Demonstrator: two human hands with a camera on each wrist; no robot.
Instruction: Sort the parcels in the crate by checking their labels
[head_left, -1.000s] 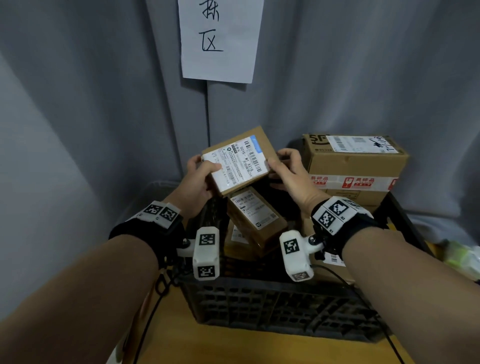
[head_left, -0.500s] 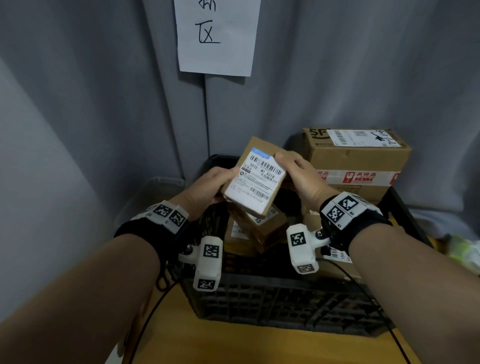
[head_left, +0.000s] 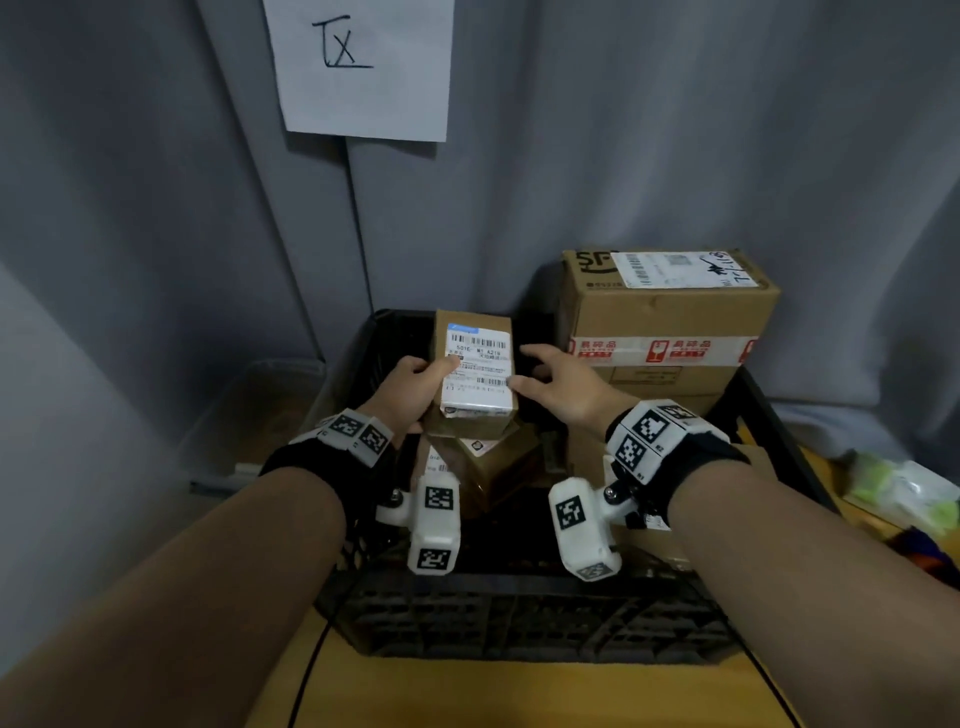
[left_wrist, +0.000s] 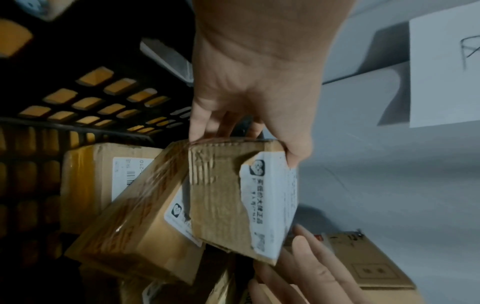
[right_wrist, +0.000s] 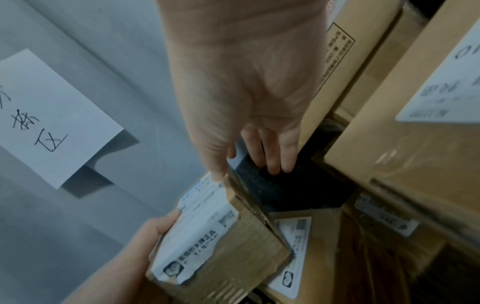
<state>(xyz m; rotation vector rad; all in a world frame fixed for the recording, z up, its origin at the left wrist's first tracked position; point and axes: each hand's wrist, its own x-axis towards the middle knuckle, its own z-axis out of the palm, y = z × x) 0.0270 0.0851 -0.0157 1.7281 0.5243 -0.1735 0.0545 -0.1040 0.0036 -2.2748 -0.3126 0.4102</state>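
A small cardboard parcel (head_left: 475, 376) with a white barcode label facing me is held above the black crate (head_left: 519, 623). My left hand (head_left: 415, 387) grips its left side, thumb on the label and fingers underneath. In the left wrist view the left hand (left_wrist: 254, 92) clamps the parcel (left_wrist: 233, 195) by its end. My right hand (head_left: 556, 387) is spread beside the parcel's right edge, with only the thumb tip touching. In the right wrist view the right hand (right_wrist: 246, 92) has straight fingers behind the parcel (right_wrist: 221, 246). More parcels (head_left: 498, 467) lie in the crate below.
A large taped SF box (head_left: 665, 312) is stacked on other boxes at the crate's back right. A handwritten paper sign (head_left: 363, 67) hangs on the grey curtain. A clear plastic bin (head_left: 249, 415) stands left of the crate. Plastic bags (head_left: 909, 493) lie on the wooden table (head_left: 519, 696) at right.
The parcel has turned from tilted to label square toward me. My right hand has let go its grip and opened; only its thumb still touches. My left hand keeps hold.
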